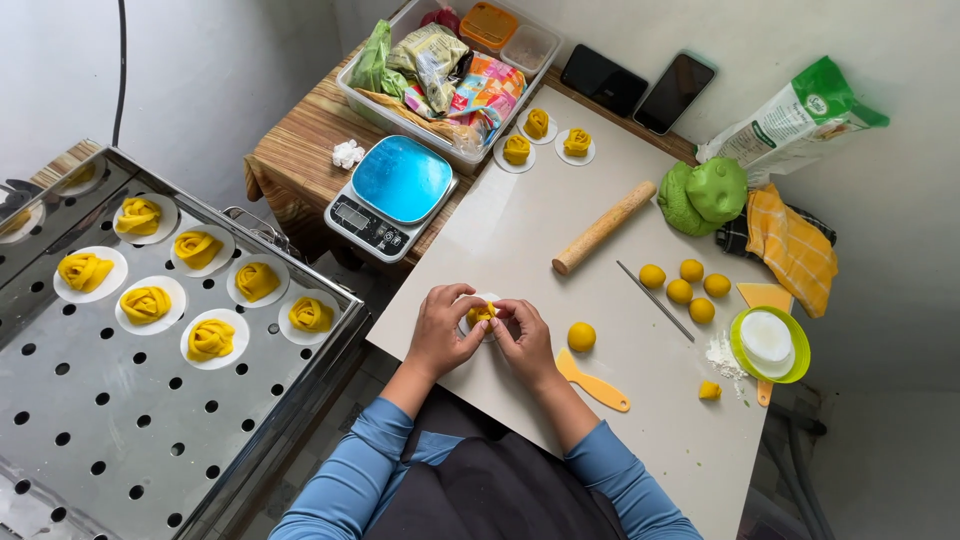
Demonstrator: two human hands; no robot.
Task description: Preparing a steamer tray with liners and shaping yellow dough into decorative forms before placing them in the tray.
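Pinching a yellow dough piece (482, 313) between them, left hand (440, 330) and right hand (526, 340) curl closed.

Counts: shaped yellow dough rolls (210, 340) on steamer tray, 7 clearly, more cut off at the edge; rolls on table, 3 (545, 136); plain yellow balls (684, 283), 5 plus 1 (581, 336); phones (676, 92), 2.
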